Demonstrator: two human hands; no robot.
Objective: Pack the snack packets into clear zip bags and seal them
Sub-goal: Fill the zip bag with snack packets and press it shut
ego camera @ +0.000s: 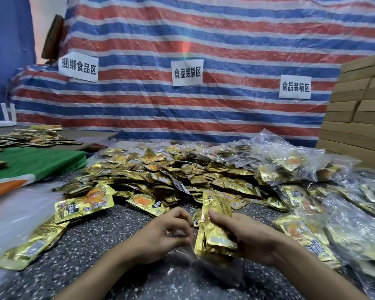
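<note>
While our right hand (249, 237) is gripping a stack of packets (217, 232), with the thumb pressing on the front and the fingers curling round the back, we are holding that stack nearly upright just above the table (91, 265). Our left hand (160, 237) is hovering just beside it with its fingers curling inward over the edge of a clear bag (195, 276), and we cannot tell whether those fingers are pinching the plastic or only touching it. The bag is lying flat on the speckled table between our forearms, its upper end meeting the bottom of the stack; we cannot tell whether the packets are going inside it. Beyond our hands a big pile of packets (171, 174) is spreading across the table, and a few larger gold ones (83, 205) are lying loose to the left. Filled bags (301, 167) are heaping up on the right side. A green cloth (37, 161) is covering the far left corner. Behind everything a striped tarp (182, 35) is hanging with paper signs (187, 72) on it, and cardboard boxes (355, 118) are standing stacked at the right.
</note>
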